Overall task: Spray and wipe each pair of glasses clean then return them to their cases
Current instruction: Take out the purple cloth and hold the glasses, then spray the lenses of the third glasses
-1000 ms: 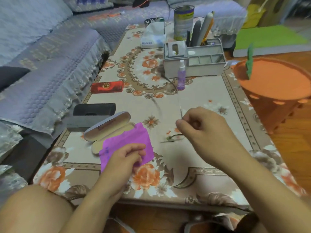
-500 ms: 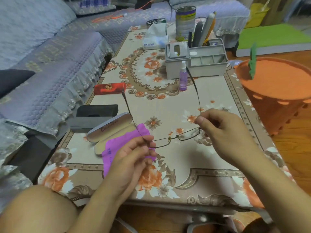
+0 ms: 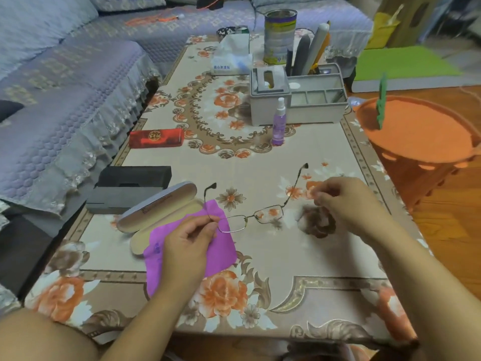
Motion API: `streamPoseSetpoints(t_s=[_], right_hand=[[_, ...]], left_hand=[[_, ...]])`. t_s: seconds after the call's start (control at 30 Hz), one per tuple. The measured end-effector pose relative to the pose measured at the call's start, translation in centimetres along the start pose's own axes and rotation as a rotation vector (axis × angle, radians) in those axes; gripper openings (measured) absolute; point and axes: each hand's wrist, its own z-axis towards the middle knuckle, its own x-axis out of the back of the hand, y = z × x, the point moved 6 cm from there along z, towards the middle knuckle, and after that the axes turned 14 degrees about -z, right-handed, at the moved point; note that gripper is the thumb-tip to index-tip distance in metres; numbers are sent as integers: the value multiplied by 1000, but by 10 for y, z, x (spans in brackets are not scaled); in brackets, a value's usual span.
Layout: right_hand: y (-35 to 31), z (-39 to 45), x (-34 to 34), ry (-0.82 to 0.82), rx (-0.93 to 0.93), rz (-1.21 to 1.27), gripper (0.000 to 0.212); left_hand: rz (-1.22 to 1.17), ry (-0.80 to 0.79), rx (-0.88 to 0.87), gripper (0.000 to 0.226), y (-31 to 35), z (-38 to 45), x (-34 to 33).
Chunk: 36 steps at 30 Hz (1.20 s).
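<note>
Two hands work above the table [image 3: 260,259]: left hand [image 3: 187,241] pinches the glasses [image 3: 250,217] over the purple cloth [image 3: 221,246]; right hand [image 3: 346,201], fingers curled, grips nothing visible.

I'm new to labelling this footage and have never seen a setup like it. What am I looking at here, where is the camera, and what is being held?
There is no machine here: a person works with bare hands, and the single camera sits on their head, looking forward and down. The left hand pinches the glasses at the frame's left corner, temples unfolded; its grip is on the glasses only. The right hand hovers near the other temple with curled fingers, apparently holding nothing. On the flowered table lie a purple cloth under the left hand, an open case, two dark cases, a red case, a purple spray bottle and a grey organiser.
</note>
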Motion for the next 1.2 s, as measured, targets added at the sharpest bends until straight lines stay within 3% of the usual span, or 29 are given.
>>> streamPoseSetpoints(t_s=[0.17,0.4,0.47,0.57,0.67,0.77,0.9,0.97,1.03,1.13,1.2], right_hand=[[-20,65,-4,121,7,3,15],[-74,164,-38,129,15,287,76],[-78,180,-43,170,32,346,64],[-80,185,-44,269,118,178,22],[-80,165,-25,332,186,74,16],[-64,133,12,330,207,256,8],[-16,62,54,320,12,777,18],[2,18,51,185,-90,1043,13],[0,-26,26,-130,-148,1218,34],[-28,-83,-14,-634,-48,1419,71],[-42,-100,-30,-827,42,1431,79]], left_hand=[[-116,56,49,18,-9,7,9],[-126,26,61,24,-12,8,7],[-142,31,53,24,-14,9,8],[-155,17,42,20,-17,10,7],[-147,6,48,20,-17,10,6],[-138,-4,42,21,-14,8,5],[-129,6,48,19,-15,7,6],[-138,27,51,18,-14,7,7],[-134,42,46,16,-12,5,6],[-104,38,38,14,-10,3,3],[-77,30,32,14,-11,3,1]])
